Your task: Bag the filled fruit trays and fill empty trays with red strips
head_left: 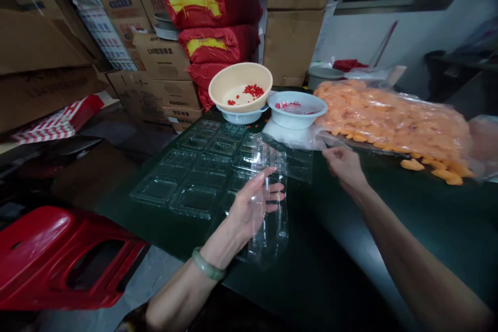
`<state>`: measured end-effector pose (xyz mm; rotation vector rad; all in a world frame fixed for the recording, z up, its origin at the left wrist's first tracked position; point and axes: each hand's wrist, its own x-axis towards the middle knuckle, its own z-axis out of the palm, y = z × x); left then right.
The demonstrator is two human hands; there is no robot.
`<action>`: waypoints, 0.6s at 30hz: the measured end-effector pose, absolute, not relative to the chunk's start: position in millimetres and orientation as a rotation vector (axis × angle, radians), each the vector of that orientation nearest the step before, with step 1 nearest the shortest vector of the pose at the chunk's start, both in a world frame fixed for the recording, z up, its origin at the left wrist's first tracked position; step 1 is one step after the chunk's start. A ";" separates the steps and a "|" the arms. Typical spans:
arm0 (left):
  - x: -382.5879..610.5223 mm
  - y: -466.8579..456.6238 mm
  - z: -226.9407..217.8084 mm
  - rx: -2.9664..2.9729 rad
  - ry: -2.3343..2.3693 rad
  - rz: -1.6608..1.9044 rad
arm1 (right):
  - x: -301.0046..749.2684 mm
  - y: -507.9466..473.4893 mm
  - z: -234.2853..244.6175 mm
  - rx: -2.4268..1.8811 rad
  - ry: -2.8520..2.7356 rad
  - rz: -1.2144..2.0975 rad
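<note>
The left hand [252, 202] has its grip spread, fingers fanned along a clear blister tray [272, 218] that it holds tilted just above the worktop [334, 249]. The right hand [344, 166] curls at the mouth of the bag of orange pieces [392, 119]; whether that grip pinches the film I cannot tell. This looks like tray handling. Laid-out trays [194, 176] crowd the far left and two bowls [240, 85] stand beyond, while the near worktop lies open.
</note>
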<state>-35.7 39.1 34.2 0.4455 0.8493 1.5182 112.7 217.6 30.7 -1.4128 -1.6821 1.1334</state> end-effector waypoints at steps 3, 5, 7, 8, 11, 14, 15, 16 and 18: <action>-13.3 43.3 33.0 0.475 0.979 1.621 | 117.1 134.2 57.6 -0.942 -1.949 1.323; -0.3 43.5 31.1 0.550 1.035 1.659 | 122.1 90.1 65.4 -0.780 -2.152 1.398; 7.8 41.8 28.8 0.648 1.095 1.679 | 131.7 66.5 65.5 -0.805 -2.187 1.389; 9.6 40.4 27.6 0.691 1.130 1.690 | 138.8 61.9 63.9 -0.853 -2.156 1.392; 7.0 35.6 22.7 0.732 1.222 1.728 | 166.4 65.7 56.0 -0.968 -2.010 1.494; -1.4 33.0 14.3 0.758 1.285 1.663 | 193.0 74.8 39.6 -1.027 -1.840 1.663; -4.2 32.8 10.6 0.799 1.315 1.624 | 199.4 76.5 31.2 -1.032 -1.763 1.732; -6.5 32.9 6.8 0.857 1.361 1.576 | 204.2 77.3 21.6 -1.044 -1.679 1.794; -10.0 32.8 -0.1 1.005 1.512 1.472 | 208.8 77.4 1.4 -1.118 -1.522 1.875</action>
